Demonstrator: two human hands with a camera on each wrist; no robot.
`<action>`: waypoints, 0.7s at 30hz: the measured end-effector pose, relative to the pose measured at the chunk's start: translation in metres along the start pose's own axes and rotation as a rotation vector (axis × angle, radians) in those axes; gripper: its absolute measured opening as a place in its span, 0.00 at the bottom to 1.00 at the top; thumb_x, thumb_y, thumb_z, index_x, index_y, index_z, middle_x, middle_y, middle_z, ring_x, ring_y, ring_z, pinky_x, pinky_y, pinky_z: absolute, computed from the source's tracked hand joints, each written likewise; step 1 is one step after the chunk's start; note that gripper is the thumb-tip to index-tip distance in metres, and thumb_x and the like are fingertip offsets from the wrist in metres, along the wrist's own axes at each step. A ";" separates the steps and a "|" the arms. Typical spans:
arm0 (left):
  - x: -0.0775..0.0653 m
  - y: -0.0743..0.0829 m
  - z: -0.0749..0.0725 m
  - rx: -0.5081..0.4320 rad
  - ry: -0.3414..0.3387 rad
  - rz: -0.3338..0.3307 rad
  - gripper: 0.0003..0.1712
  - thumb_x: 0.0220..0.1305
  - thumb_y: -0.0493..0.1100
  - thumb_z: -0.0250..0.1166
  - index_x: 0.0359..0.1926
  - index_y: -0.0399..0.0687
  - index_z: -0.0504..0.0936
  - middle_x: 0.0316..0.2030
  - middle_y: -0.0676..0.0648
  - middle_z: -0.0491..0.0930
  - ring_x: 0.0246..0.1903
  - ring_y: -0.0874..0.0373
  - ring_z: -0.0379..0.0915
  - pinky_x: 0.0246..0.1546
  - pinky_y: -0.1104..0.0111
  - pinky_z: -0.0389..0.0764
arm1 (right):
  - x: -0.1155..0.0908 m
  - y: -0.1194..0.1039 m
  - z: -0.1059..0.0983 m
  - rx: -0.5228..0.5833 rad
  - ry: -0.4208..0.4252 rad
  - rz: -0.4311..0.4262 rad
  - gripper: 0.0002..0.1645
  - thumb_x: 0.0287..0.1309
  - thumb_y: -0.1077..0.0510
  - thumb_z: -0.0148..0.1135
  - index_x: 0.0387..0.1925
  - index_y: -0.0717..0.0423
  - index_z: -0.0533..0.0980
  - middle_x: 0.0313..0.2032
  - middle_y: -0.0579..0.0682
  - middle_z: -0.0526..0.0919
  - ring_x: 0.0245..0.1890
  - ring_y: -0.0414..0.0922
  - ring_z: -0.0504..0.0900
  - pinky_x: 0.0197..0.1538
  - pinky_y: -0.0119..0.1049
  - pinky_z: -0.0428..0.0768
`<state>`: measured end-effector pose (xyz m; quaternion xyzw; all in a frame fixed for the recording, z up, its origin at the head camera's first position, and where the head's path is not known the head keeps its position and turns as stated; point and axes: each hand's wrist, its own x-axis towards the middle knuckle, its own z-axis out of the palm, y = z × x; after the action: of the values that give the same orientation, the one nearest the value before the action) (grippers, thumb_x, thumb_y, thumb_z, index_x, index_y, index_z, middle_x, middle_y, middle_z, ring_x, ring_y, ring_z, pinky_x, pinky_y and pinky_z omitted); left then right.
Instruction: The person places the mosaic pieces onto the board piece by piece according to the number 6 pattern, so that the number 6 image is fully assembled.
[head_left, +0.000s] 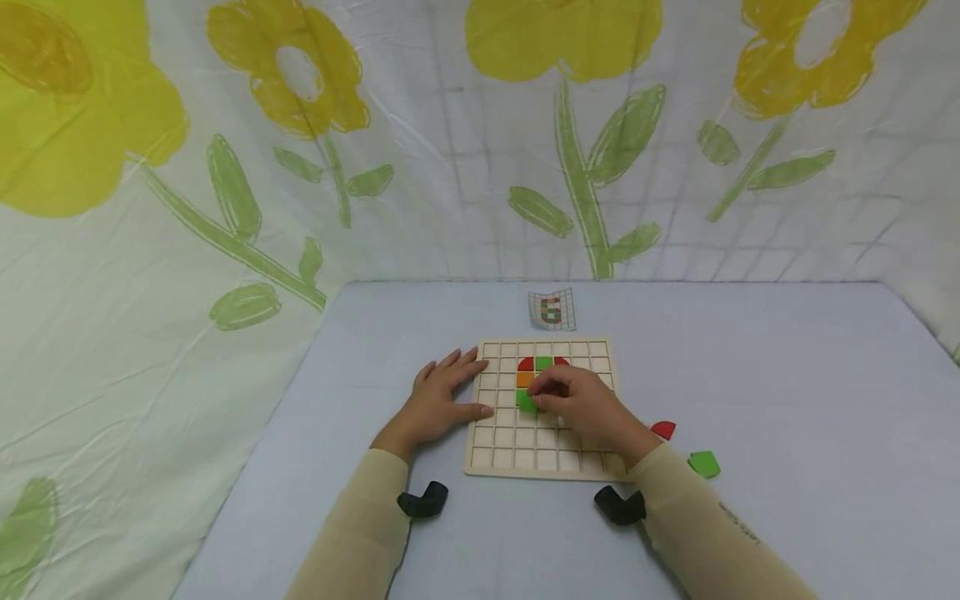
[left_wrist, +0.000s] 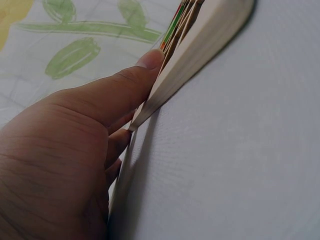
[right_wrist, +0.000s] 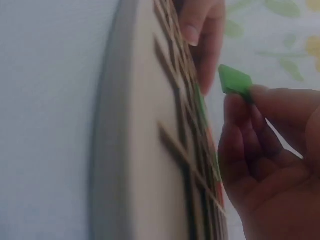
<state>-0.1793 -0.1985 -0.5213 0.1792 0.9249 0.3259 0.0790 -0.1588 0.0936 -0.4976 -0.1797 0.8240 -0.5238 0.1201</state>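
A wooden grid board (head_left: 504, 458) lies on the table. Its upper middle cells hold red quarter-round pieces (head_left: 526, 364), a green square (head_left: 543, 363), an orange square (head_left: 524, 380) and a lower green piece (head_left: 523, 406). My left hand (head_left: 433, 404) rests at the board's left edge with fingers spread and the thumb on the rim. Over the board, my right hand (head_left: 588, 406) pinches a green square tile (right_wrist: 234, 80) between thumb and fingertips. In the right wrist view that tile is tilted and apart from the board. The right hand hides some cells in the head view.
A small printed pattern card (head_left: 552, 310) lies beyond the board, slightly curled. Right of the board are a loose red quarter-round piece (head_left: 663, 429) and loose green squares (head_left: 704, 463). A flower-printed curtain (head_left: 420, 167) hangs behind the white table (head_left: 787, 400).
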 end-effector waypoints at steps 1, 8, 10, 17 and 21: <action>0.000 0.000 0.000 0.001 0.000 0.001 0.50 0.65 0.63 0.78 0.82 0.55 0.71 0.84 0.56 0.55 0.85 0.54 0.39 0.80 0.48 0.31 | 0.001 0.001 0.001 -0.013 -0.006 0.008 0.03 0.75 0.60 0.70 0.45 0.51 0.87 0.43 0.44 0.87 0.47 0.47 0.82 0.56 0.46 0.81; 0.000 0.000 0.000 -0.004 0.001 0.004 0.50 0.65 0.63 0.78 0.82 0.55 0.71 0.84 0.56 0.55 0.85 0.53 0.40 0.80 0.48 0.30 | 0.002 0.007 0.009 -0.099 -0.015 -0.018 0.04 0.75 0.61 0.69 0.44 0.49 0.87 0.42 0.41 0.85 0.46 0.45 0.81 0.57 0.46 0.80; 0.000 0.000 0.000 -0.003 0.000 0.004 0.50 0.65 0.63 0.78 0.82 0.55 0.71 0.84 0.56 0.55 0.85 0.53 0.40 0.80 0.48 0.31 | 0.001 0.007 0.010 -0.121 -0.021 -0.027 0.05 0.75 0.62 0.69 0.44 0.49 0.87 0.42 0.41 0.85 0.46 0.45 0.80 0.57 0.46 0.81; 0.000 0.001 0.000 0.005 0.000 0.006 0.50 0.66 0.62 0.78 0.83 0.55 0.71 0.84 0.56 0.55 0.85 0.53 0.40 0.80 0.48 0.31 | 0.001 0.006 0.011 -0.168 -0.029 -0.042 0.05 0.74 0.62 0.70 0.45 0.49 0.87 0.43 0.40 0.85 0.46 0.43 0.80 0.56 0.45 0.82; 0.000 0.002 -0.001 0.003 0.000 0.004 0.50 0.66 0.63 0.78 0.82 0.55 0.71 0.84 0.56 0.55 0.85 0.53 0.40 0.80 0.47 0.31 | 0.001 0.005 0.010 -0.159 -0.021 -0.043 0.04 0.75 0.60 0.70 0.45 0.49 0.87 0.43 0.40 0.85 0.45 0.44 0.80 0.55 0.44 0.82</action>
<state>-0.1786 -0.1977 -0.5194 0.1811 0.9250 0.3247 0.0783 -0.1565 0.0866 -0.5063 -0.2117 0.8575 -0.4574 0.1031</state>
